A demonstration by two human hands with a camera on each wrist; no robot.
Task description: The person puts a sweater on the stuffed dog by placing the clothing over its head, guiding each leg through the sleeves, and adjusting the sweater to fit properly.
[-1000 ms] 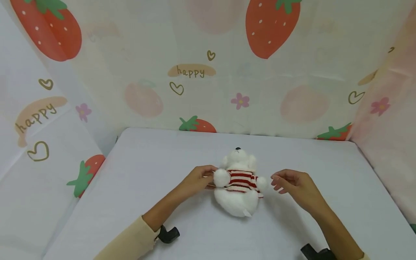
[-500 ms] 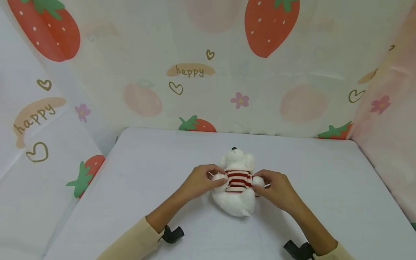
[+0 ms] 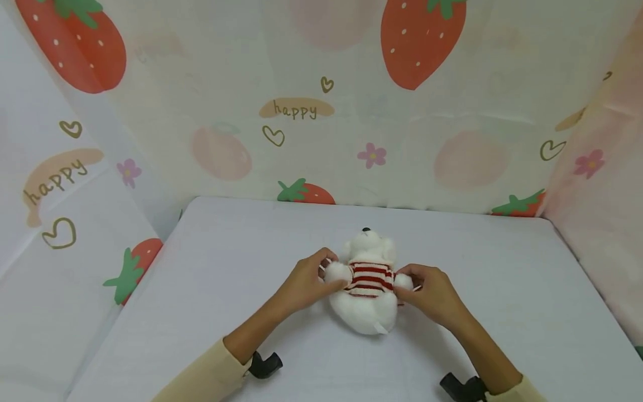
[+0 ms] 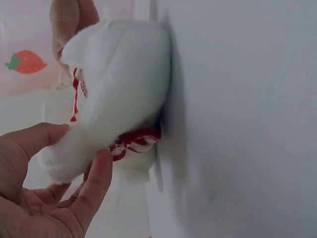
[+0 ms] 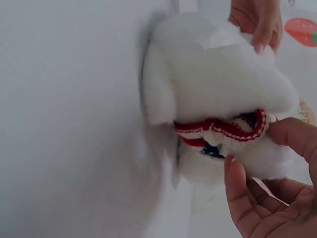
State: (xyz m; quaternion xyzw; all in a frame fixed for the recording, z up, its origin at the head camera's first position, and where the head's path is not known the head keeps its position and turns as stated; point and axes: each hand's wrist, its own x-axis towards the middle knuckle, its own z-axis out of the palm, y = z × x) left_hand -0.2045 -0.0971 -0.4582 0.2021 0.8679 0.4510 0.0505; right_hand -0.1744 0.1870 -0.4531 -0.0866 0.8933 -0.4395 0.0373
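A white plush bear (image 3: 372, 312) in a red-and-white striped knit sweater lies on its back on the white table, its black nose toward the far edge. My left hand (image 3: 303, 282) pinches its left-side paw between thumb and fingers; the left wrist view shows the fluffy paw (image 4: 62, 158) between them. On the other side, my right hand (image 3: 433, 291) pinches the opposite paw, close to the sweater's sleeve. In the right wrist view the sweater hem (image 5: 223, 130) is bunched beside the fingers, with a dark blue patch inside. A white tag sticks out at the bear's bottom.
The white-covered table (image 3: 241, 234) spreads around the bear on every side. Behind it hangs a cloth backdrop (image 3: 321, 151) with strawberries, hearts and flowers, and similar cloth walls close in the left and right sides.
My right hand has moved left from beside the bear and taken hold of the paw. My left hand's thumb has come over the other paw. The bear has barely shifted.
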